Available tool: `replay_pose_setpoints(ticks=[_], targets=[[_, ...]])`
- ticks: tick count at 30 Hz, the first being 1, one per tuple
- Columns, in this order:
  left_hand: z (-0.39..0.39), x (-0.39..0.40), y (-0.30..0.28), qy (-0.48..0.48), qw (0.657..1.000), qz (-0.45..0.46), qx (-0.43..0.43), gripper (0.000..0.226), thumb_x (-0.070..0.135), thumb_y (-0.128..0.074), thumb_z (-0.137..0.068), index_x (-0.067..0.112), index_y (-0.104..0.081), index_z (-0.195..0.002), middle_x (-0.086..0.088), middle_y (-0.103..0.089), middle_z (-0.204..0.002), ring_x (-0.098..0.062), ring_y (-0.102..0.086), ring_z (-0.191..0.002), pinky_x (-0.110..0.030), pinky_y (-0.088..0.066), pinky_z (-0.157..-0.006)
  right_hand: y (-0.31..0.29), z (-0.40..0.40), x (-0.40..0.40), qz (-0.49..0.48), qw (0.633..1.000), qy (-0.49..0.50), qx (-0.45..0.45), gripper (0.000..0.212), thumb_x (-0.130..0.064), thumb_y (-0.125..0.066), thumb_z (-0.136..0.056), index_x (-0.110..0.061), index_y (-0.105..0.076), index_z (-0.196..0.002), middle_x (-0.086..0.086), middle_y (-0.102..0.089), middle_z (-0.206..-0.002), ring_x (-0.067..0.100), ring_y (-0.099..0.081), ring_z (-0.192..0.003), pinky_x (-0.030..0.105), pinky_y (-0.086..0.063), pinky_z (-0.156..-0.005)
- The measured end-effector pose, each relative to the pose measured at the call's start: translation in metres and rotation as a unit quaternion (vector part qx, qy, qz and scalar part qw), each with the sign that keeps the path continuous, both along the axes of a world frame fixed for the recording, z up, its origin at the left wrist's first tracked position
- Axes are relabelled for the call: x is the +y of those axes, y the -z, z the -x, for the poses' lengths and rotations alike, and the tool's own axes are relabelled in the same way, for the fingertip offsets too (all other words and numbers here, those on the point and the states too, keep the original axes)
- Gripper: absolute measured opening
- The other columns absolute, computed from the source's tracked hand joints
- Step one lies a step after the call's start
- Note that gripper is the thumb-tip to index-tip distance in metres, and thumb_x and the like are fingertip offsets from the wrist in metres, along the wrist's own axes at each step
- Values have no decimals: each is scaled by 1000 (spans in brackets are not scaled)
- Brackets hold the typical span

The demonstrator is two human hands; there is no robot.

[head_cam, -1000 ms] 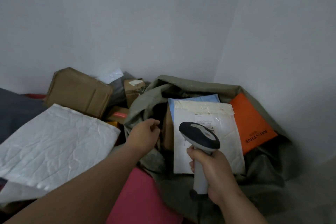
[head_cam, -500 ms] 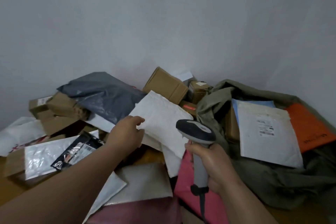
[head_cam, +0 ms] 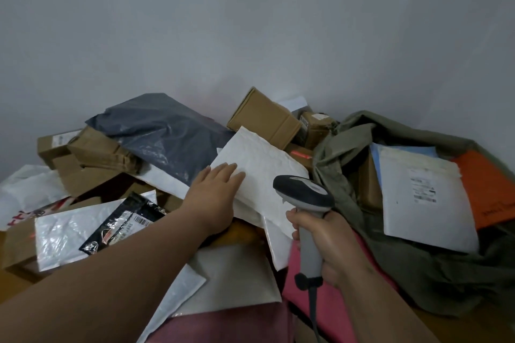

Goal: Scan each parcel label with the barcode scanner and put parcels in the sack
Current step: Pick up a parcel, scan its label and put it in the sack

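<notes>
Left hand [head_cam: 220, 189] now flat, fingers straight, on white mailer [head_cam: 259, 172] — you have left the sack [head_cam: 348, 147] rim; right hand [head_cam: 328, 242] grips scanner [head_cam: 303, 192]. Next parcel chosen — label not visible, so flip first.

A: What stands behind everything?

B: A plain pale grey matte wall [head_cam: 250, 22]. It fills the whole upper half of the view, with no marks or fixtures that I can make out.

A: Is it evenly lit?

B: No. It is dimmer toward the top corners and lighter around the middle. Toward the right its tone shifts faintly, perhaps at a corner; I cannot tell.

A: And underneath?

B: A brown, wood-toned flat surface [head_cam: 14, 285]. It shows in 2 patches: 1 at the lower left edge, 1 at the lower right [head_cam: 459, 326]. Whether it is a floor or a tabletop I cannot tell.
</notes>
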State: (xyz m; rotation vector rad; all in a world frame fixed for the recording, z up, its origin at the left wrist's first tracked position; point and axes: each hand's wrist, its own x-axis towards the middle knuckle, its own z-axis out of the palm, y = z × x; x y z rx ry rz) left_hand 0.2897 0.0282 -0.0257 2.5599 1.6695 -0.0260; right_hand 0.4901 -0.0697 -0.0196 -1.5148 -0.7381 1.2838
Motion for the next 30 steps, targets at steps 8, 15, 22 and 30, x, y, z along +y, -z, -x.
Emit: replay_pose_setpoints(ticks=[8,15,22,30], targets=[[-17,28,19,26,995,3,93,56,35,-43,-102,44,-23,-153,8,-23,-162,-20,-15,-151,-50,14,-119,15,-25,31,26,1000,-11,10,9,-14,-78,-79,-11,-73,-85,2,-68,-74,17,-62,-68,35,-50,-65],[-2,39,-33,-118,987,-67,-87,44,19,-43,-103,30,-44,-144,-3,-62,-132,-25,-61,-114,-42,-53,-94,-5,-33,37,-2,1000,20,14,22,-16,-79,-79,-9,-73,-98,10,-69,-80,23,-62,-71,33,-48,-61],[43,30,-72,-288,782,40,-551,24,16,-45,-100,18,-61,-117,-10,-67,-110,-25,-63,-95,-45,-54,-86,-31,-16,20,-39,999,35,-3,34,-25,-83,-75,-9,-73,-103,15,-71,-85,30,-66,-82,40,-50,-73],[110,-32,-85,-257,571,239,-742,22,13,-49,-103,16,-61,-121,-13,-72,-115,-36,-68,-105,-63,-54,-85,-72,49,-44,-85,995,55,26,16,-8,-75,-83,-3,-73,-98,20,-69,-84,28,-64,-75,39,-52,-69]])
